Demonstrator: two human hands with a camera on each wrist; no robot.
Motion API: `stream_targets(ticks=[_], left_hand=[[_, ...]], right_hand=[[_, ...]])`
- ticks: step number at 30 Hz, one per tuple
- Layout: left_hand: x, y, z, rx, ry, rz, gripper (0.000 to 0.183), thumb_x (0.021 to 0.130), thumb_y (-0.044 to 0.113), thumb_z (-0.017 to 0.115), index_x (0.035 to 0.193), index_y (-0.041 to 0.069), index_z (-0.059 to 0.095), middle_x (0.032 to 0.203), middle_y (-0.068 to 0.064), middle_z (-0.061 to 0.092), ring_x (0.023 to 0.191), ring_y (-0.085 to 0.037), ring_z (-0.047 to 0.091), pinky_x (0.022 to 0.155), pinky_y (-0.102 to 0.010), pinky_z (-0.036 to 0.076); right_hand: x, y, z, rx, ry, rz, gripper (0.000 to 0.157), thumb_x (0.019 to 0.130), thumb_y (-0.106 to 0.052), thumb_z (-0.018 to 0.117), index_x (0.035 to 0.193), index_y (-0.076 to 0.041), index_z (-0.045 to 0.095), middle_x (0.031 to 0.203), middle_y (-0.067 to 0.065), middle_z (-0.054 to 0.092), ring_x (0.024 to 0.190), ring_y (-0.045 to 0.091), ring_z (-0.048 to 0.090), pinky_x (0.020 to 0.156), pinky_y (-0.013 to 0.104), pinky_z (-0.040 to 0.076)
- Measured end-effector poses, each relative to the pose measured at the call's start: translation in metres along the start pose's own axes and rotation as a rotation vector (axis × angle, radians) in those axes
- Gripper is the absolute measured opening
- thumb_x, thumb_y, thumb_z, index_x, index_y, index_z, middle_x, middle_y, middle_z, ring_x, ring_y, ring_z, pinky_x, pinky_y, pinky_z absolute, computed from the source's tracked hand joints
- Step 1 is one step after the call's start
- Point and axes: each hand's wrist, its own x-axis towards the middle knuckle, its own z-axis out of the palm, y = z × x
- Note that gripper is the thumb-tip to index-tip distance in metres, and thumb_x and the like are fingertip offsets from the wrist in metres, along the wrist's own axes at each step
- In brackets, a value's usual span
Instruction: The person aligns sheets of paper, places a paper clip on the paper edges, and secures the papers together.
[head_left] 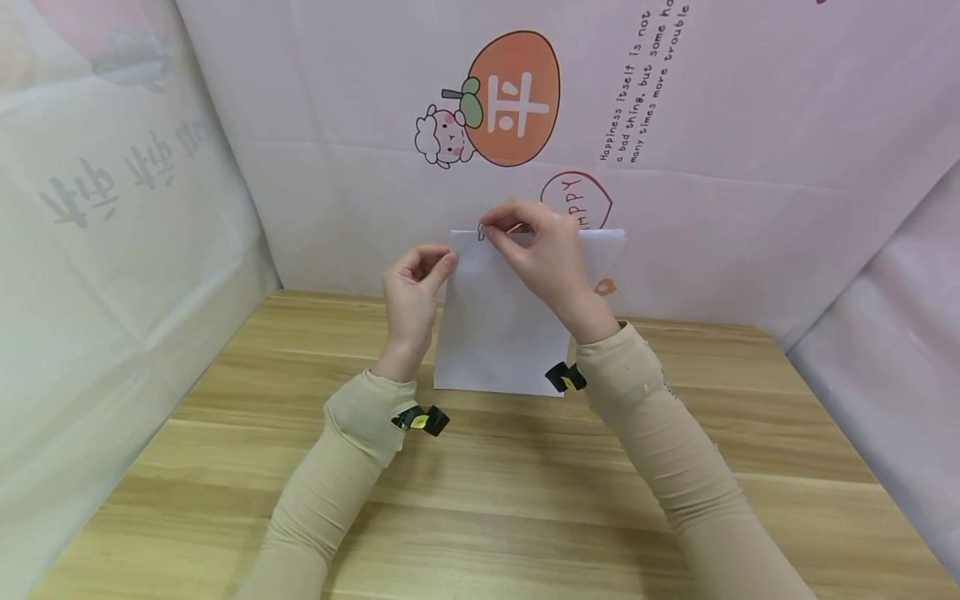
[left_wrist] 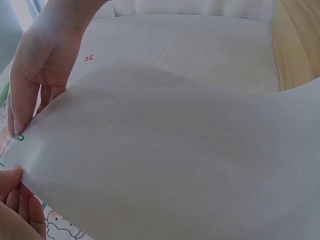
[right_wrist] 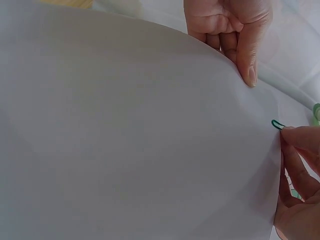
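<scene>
White paper sheets [head_left: 502, 325] stand upright over the table, their top edges slightly fanned at the right. My left hand [head_left: 414, 287] pinches their left edge near the upper corner between thumb and fingers. At the top edge, close to that corner, sits a small green paper clip [head_left: 481, 233], its loop lying over the front of the paper. My right hand [head_left: 546, 250] pinches the clip with thumb and forefinger. In the right wrist view the clip's rounded end [right_wrist: 276, 124] shows beyond the right thumb tip, while the sheets hide part of the left fingers.
Below the paper spreads a wood-grain table [head_left: 480, 500]. Behind it hangs a pale printed cloth [head_left: 337, 167] with an orange fruit drawing [head_left: 517, 125] and lettering. White cloth [head_left: 112, 275] also bounds the left side. Black straps with yellow labels stick out at both wrists.
</scene>
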Motion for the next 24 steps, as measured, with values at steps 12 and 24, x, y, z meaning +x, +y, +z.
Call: stream_targets(ticks=[12,24], left_hand=[[0.0002,-0.0014,-0.0001,-0.003,0.004,0.002,0.022,0.084,0.008,0.071,0.094,-0.01,0.066,0.077,0.007,0.064,0.071,-0.007,0.058,0.067,-0.018,0.048],[0.0002,0.0009,0.0008,-0.011,0.008,-0.004,0.02,0.084,0.007,0.071,0.092,-0.01,0.066,0.076,0.006,0.064,0.07,-0.007,0.058,0.067,-0.019,0.048]], right_hand=[[-0.0007,-0.0015,0.0006,-0.002,0.003,-0.014,0.007,0.085,-0.013,0.071,0.09,-0.009,0.074,0.086,0.003,0.073,0.081,0.013,0.064,0.078,0.026,0.052],[-0.0007,-0.0003,0.0011,-0.016,0.01,-0.023,0.007,0.085,-0.013,0.07,0.09,-0.009,0.074,0.085,0.003,0.073,0.082,0.012,0.063,0.078,0.026,0.052]])
